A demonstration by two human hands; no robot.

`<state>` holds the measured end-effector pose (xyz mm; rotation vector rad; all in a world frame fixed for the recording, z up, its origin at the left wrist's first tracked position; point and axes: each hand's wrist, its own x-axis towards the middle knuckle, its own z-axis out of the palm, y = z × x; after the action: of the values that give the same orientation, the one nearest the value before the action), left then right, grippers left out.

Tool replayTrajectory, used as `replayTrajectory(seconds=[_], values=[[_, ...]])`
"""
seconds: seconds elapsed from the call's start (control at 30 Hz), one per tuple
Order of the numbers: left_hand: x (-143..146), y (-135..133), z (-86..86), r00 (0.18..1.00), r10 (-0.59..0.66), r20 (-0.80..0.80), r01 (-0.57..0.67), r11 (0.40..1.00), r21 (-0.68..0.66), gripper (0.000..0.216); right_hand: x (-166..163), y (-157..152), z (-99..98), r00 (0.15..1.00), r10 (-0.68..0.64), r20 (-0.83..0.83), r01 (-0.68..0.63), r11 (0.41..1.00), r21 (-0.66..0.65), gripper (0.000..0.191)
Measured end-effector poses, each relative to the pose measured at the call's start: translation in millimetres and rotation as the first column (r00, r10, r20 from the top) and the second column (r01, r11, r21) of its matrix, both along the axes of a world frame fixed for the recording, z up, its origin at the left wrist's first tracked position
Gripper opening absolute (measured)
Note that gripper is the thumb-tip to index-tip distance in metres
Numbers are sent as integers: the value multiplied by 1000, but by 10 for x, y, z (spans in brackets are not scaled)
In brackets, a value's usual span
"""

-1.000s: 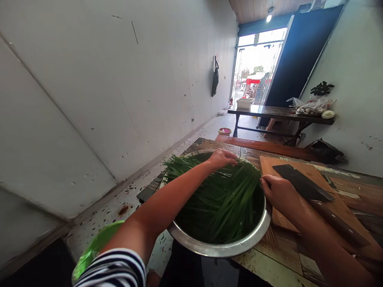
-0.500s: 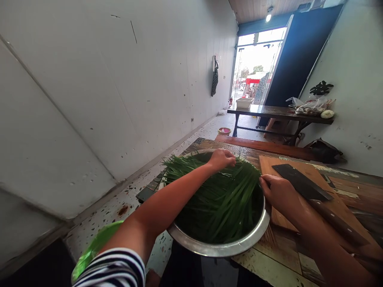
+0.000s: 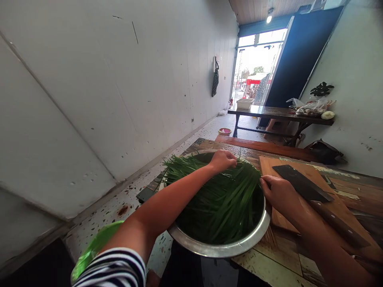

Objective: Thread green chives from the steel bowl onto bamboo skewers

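A wide steel bowl full of long green chive leaves sits at the near edge of a wooden table. My left hand reaches across the bowl to its far side, fingers closed on some of the leaves. My right hand rests at the bowl's right rim, fingers curled into the leaf ends. A striped sleeve covers my left upper arm.
A wooden cutting board lies right of the bowl with a dark cleaver on it. A green plastic bag sits low at the left. A long table with bags stands near the open doorway. The wall runs along the left.
My left hand has shifted very slightly over the far side of the bowl. The right hand and the bowl stay where they were.
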<state>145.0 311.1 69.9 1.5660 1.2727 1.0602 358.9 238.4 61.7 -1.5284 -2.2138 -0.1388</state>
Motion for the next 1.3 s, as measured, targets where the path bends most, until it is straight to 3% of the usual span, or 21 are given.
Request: replayTrajectory(seconds=[0.6, 0.83, 0.93, 1.0, 1.13, 1.3], values=[[35, -24, -8, 1000, 4, -30, -2, 998, 71, 12, 2, -1, 8, 1000, -11, -6, 11, 1000, -10, 33], [74, -102, 69, 978, -83, -192, 110, 984, 137, 18, 3, 5, 20, 999, -12, -47, 14, 999, 34, 33], [43, -159, 162, 987, -43, -157, 56, 995, 79, 30, -12, -3, 23, 992, 21, -121, -16, 999, 48, 35], [23, -219, 215, 989, -101, -106, 100, 995, -16, 37, -31, -16, 19, 979, 56, -196, -43, 997, 67, 35], [35, -391, 296, 936, -335, 107, 352, 900, -257, 42, -79, -51, 25, 937, 99, -334, -62, 991, 118, 33], [43, -525, 353, 843, -414, 344, 530, 753, -391, 44, 1, -4, 96, 921, 61, -385, 26, 976, 215, 34]])
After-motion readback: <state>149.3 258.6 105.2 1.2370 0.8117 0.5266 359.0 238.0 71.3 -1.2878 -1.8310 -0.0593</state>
